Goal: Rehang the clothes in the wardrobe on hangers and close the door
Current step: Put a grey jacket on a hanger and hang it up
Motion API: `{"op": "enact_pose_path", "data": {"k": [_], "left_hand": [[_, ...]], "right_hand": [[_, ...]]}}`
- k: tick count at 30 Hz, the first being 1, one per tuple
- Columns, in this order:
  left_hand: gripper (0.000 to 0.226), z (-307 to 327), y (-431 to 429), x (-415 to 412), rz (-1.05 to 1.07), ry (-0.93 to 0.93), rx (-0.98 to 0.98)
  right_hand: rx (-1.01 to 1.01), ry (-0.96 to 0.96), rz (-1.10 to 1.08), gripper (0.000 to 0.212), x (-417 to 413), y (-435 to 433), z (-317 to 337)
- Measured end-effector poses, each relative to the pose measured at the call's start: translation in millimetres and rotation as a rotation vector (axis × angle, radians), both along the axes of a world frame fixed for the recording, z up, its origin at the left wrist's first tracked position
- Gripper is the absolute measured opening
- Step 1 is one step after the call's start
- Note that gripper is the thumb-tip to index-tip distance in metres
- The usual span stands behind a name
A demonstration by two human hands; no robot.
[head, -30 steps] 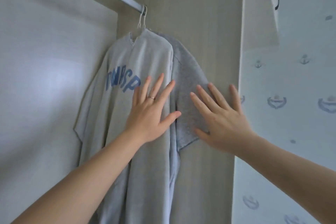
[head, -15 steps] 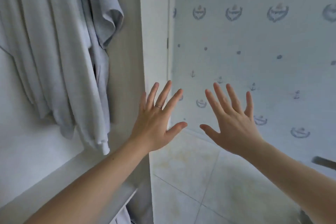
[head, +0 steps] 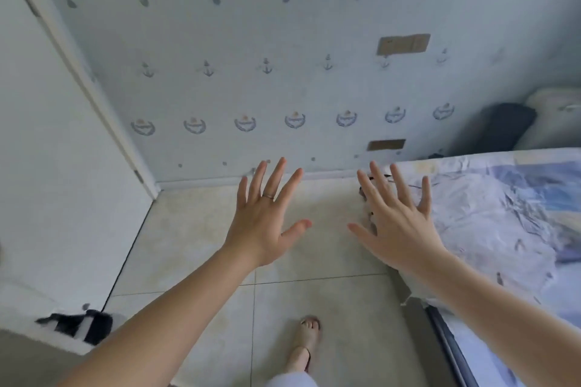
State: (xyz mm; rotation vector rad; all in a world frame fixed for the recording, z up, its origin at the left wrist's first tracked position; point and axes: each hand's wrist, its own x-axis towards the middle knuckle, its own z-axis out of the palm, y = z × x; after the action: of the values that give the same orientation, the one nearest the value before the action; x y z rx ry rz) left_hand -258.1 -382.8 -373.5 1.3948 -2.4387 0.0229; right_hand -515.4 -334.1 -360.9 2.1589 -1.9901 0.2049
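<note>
My left hand (head: 267, 217) and my right hand (head: 396, 217) are held out in front of me over the tiled floor (head: 201, 248), fingers spread, holding nothing. The white wardrobe door (head: 47, 141) stands at the left, its edge running down to the floor corner. A black and white piece of cloth (head: 78, 325) lies at the lower left on the wardrobe's bottom ledge. The hung shirts and the rail are out of view.
A bed with a blue and white patterned cover (head: 503, 229) fills the right side. The wall with anchor-pattern wallpaper (head: 283, 72) is straight ahead. A dark bundle (head: 503, 126) sits in the far right corner. My sandalled foot (head: 306, 342) is on the floor below.
My view has swung from the hung grey shirts in the wardrobe down and right to the floor, wall and bed. Both hands left the shirts and stay spread and empty.
</note>
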Motion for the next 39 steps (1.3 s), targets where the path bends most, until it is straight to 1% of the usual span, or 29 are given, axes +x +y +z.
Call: {"op": "enact_pose_path", "data": {"k": [4,10,14,20,23,28,34,39], "left_hand": [[0.081,-22.1,-74.6,-77.3,-0.178,-0.007,0.083],[0.085,-47.9,-172.8,-194.9,-0.479,-0.105,0.188],[0.088,-65.0,-204.9,-259.4,-0.621,-0.158,0.231],[0.084,-88.7,-239.9,-349.1,-0.826,-0.23,0.303],[0.084,-93.6,-251.9,-394.8,-0.89,-0.249,0.325],[0.085,-100.5,-264.5,-480.0,-0.935,-0.304,0.326],[0.08,-109.1,-275.0,-572.7,-0.884,-0.372,0.404],[0.079,-129.6,-281.5,-637.0,-0.838,-0.41,0.461]], "right_hand": [[0.064,-0.04,-0.231,0.09,-62.9,-25.1,-21.2],[0.15,-0.147,-0.62,0.087,-131.3,-48.9,-51.5],[0.2,-0.215,-0.808,0.088,-160.7,-51.6,-74.3],[0.232,-0.287,-1.083,0.088,-204.7,-49.0,-99.9],[0.249,-0.298,-1.159,0.088,-233.3,-48.5,-109.1],[0.248,-0.345,-1.232,0.09,-297.3,-58.0,-124.4],[0.309,-0.431,-1.25,0.088,-384.9,-67.5,-131.3],[0.351,-0.45,-1.231,0.088,-449.3,-76.6,-149.1]]}}
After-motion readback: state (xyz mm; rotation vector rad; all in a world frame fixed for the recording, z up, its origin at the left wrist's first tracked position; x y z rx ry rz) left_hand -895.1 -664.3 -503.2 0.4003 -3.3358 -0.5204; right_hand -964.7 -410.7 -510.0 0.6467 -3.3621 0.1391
